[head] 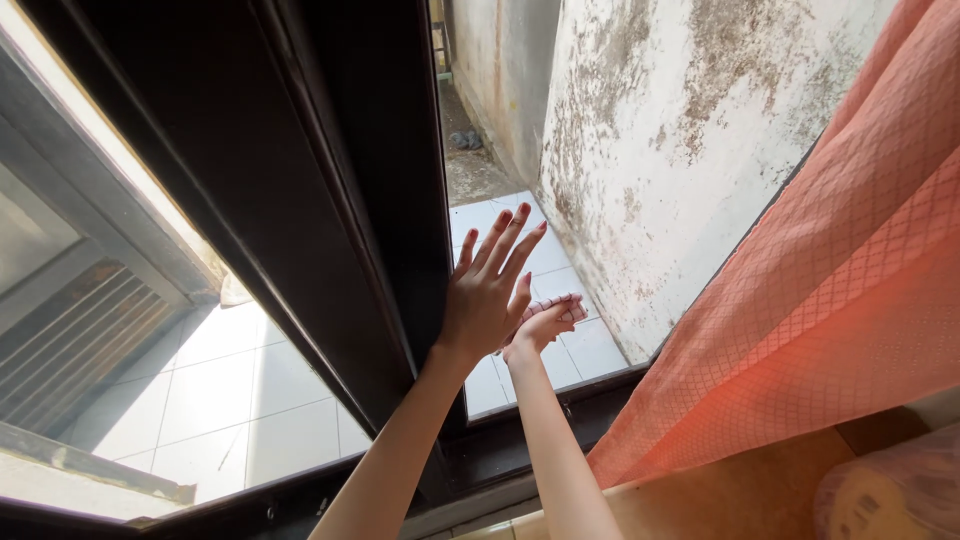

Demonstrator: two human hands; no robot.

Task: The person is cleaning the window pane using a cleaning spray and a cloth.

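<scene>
At the window, seen from the head camera, a dark window frame (300, 190) crossed the view from upper left to lower centre, with a pane of glass (190, 390) on its left showing pale tiled ground beyond. Right of the frame stood a stained, mould-marked outer wall (680, 140), dropping to a narrow strip of white floor tiles (555, 270) below. Along the right edge hung an orange patterned curtain (860, 280), drawn aside and falling toward the sill. Both bare forearms rose from the bottom centre. Pressed flat against the edge of the dark frame, the left hand (487, 297) was released, its fingers (505, 240) spread and extended upward, grasping nothing. Just beside it and partly behind it, the right hand (540, 328) was clenched around a small checked cloth (562, 305), pink and white, which lay bunched in the opening between the frame and the wall, above the tiles.
</scene>
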